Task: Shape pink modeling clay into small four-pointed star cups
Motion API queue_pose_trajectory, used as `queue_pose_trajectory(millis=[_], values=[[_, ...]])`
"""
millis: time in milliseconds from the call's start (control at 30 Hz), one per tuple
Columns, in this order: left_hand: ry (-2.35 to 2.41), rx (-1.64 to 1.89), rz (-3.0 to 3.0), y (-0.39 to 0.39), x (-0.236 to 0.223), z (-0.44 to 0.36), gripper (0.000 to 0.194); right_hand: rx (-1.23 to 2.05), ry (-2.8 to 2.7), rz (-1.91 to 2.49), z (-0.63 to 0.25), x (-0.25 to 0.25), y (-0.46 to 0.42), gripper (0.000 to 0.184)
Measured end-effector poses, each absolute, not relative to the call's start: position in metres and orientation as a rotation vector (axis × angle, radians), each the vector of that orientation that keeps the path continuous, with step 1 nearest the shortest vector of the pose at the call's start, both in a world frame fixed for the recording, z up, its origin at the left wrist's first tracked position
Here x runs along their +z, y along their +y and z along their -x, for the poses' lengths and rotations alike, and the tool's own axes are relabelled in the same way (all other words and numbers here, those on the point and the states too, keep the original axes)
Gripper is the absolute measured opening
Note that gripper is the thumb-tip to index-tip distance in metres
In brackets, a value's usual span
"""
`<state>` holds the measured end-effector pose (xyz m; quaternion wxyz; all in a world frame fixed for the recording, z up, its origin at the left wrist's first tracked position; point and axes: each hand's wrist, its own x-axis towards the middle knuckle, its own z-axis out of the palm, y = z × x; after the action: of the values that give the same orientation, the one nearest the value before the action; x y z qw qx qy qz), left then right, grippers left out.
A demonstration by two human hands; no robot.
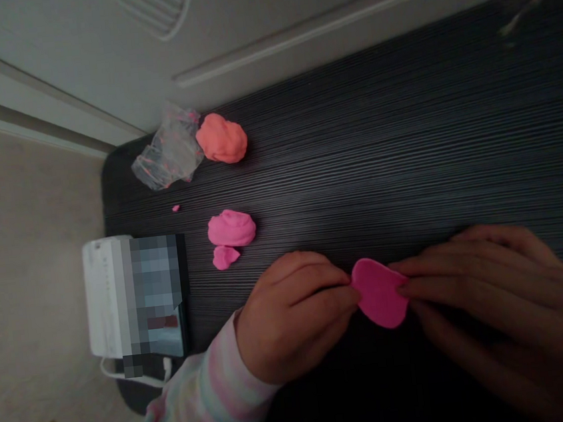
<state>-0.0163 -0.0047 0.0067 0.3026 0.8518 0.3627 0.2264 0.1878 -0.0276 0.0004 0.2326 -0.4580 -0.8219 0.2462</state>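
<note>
A flattened, roughly oval piece of bright pink modelling clay (381,298) is held between my two hands above the dark table. My left hand (297,317), in a striped pastel sleeve, pinches its left edge between thumb and finger. On the opposite edge, the fingertips of my right hand (508,308) grip the same piece. Left of my hands lie a larger pink clay lump (232,228) and a smaller pink lump (225,257) that touches or nearly touches it. Farther back sits an orange clay lump (222,138).
A crumpled clear plastic wrapper (173,148) lies against the orange lump. A tiny pink scrap (176,208) is nearby. At the table's left end are a white box-like device (100,300), a partly pixelated dark screen and a white cable (143,380). A pale panel (316,12) borders the back.
</note>
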Motion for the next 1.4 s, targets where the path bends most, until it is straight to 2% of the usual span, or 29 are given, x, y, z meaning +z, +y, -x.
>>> queue_pose_trajectory(millis=[267,700,1400], values=[[0.913,0.691,-2.284,-0.004,0.005,0.016,0.014,0.742,-2.166,1.303,-0.183,0.005,-0.026,0.013],[0.859,0.885,-2.375,-0.006,-0.001,0.013,0.011,0.587,-2.178,1.263,-0.173,0.008,-0.029,0.015],[0.822,0.876,-2.442,-0.004,-0.007,0.015,0.008,0.569,-2.232,1.18,-0.177,-0.001,-0.031,0.012]])
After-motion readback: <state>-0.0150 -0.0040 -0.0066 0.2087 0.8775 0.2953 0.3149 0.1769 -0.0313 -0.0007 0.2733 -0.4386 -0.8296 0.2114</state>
